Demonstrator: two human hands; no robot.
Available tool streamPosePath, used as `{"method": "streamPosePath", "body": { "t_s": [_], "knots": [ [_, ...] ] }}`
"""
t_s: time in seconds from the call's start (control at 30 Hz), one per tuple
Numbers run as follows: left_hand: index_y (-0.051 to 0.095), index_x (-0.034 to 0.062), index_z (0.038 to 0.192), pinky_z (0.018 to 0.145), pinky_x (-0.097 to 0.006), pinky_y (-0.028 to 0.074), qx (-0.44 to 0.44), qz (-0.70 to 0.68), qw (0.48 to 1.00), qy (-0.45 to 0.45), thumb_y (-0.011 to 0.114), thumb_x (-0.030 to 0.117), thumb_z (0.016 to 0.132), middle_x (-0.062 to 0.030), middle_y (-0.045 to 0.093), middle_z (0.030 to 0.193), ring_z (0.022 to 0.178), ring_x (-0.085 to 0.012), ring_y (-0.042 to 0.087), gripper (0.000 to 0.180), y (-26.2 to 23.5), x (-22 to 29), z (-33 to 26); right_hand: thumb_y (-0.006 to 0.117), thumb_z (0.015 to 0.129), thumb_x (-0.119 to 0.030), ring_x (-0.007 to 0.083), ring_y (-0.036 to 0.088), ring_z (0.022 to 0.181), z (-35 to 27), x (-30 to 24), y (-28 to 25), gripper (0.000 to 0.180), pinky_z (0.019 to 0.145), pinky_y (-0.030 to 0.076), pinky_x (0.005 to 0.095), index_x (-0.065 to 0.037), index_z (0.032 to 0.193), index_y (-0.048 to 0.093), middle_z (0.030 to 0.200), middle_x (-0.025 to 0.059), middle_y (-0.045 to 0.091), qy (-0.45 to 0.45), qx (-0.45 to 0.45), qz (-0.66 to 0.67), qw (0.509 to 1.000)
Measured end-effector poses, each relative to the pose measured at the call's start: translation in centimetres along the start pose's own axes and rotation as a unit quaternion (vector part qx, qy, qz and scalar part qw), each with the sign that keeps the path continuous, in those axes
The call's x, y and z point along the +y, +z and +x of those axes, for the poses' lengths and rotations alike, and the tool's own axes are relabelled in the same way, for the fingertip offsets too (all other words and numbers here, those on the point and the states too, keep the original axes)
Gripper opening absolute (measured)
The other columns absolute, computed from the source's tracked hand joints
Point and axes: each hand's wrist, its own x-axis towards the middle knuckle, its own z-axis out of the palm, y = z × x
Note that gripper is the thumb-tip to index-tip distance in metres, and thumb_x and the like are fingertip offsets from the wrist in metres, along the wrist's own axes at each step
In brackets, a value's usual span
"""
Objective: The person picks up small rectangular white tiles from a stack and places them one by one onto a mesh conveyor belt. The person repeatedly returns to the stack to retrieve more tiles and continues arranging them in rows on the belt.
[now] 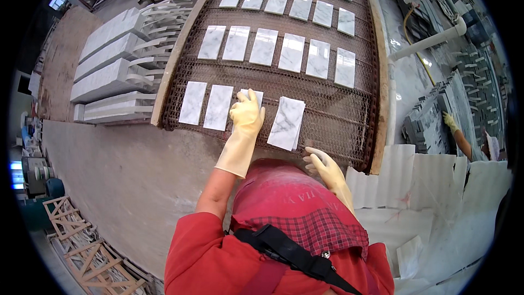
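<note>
My left hand [246,116], in a pale yellow rubber glove, is on a white marble tile [257,98] on the wire-mesh belt [327,112]. Its fingers and thumb close about the tile's sides and hide most of it. Two grey-veined tiles lie to its left, the nearer being a marble tile [219,107]. On the right, a small stack of marble tiles [286,123] sits slightly askew at the belt's near end. Just below that stack, my right hand [326,170], gloved alike, has its fingers stretched out and holds nothing.
Further rows of tiles [263,46] cover the belt, between a left wooden rail [188,38] and a right rail [377,76]. Strapped white slabs [106,60] stand at left. Foam sheets [431,183] lie at right, near another person's gloved hand [450,122] by dark stone pieces [428,114].
</note>
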Motion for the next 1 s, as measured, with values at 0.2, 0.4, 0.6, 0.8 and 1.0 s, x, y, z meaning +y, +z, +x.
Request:
{"method": "streamPosePath", "body": {
  "t_s": [0.2,0.4,0.6,0.8,1.0],
  "knots": [
    [0.052,0.0113,0.152,0.065,-0.045,0.062,-0.011,0.011,1.000,0.000,0.079,0.057,0.089,-0.0168,0.060,0.128,0.087,-0.0332,0.075,0.082,0.0,-0.6,0.3,0.055,0.111,-0.034,0.0243,0.068,0.116,-0.6,0.0,-0.5,0.053,0.104,0.053,0.0377,-0.006,0.157,0.053,0.140,0.0151,0.068,0.002,0.019,0.016,1.000],
    [0.052,0.0109,0.150,0.069,-0.047,0.062,-0.035,-0.018,0.999,0.021,0.076,0.054,0.092,-0.0144,0.060,0.121,0.094,-0.0335,0.073,0.076,-2.4,-0.5,-0.7,0.055,0.111,-0.033,0.0246,0.068,0.117,-1.2,0.5,-0.9,0.052,0.105,0.053,0.0379,-0.007,0.156,0.054,0.139,0.0151,0.069,0.009,0.029,0.027,0.999],
    [0.050,0.0089,0.155,0.090,-0.051,0.060,-0.041,-0.261,0.955,0.132,0.081,0.045,0.089,-0.0250,0.054,0.151,0.115,-0.0430,0.067,0.081,-5.2,4.9,-6.4,0.055,0.111,-0.033,0.0238,0.069,0.115,-1.0,1.0,-0.8,0.051,0.104,0.054,0.0372,-0.007,0.156,0.055,0.138,0.0151,0.069,0.009,0.024,0.035,0.999],
    [0.052,0.0098,0.154,0.093,-0.052,0.060,0.037,-0.169,0.978,0.121,0.090,0.039,0.077,-0.0246,0.047,0.161,0.123,-0.0476,0.059,0.091,-3.8,8.9,-7.5,0.055,0.112,-0.034,0.0214,0.069,0.114,-0.7,1.1,-0.3,0.051,0.102,0.054,0.0353,-0.008,0.155,0.055,0.136,0.0148,0.070,-0.007,-0.005,0.026,1.000],
    [0.043,0.0152,0.161,0.088,-0.052,0.062,-0.065,-0.214,0.972,0.065,0.091,0.034,0.073,-0.0170,0.041,0.167,0.123,-0.0436,0.062,0.103,-4.3,9.4,-6.4,0.055,0.112,-0.035,0.0200,0.069,0.112,-1.4,0.7,0.0,0.051,0.102,0.054,0.0345,-0.008,0.155,0.055,0.134,0.0151,0.071,-0.020,-0.003,0.019,1.000]
  ]
}}
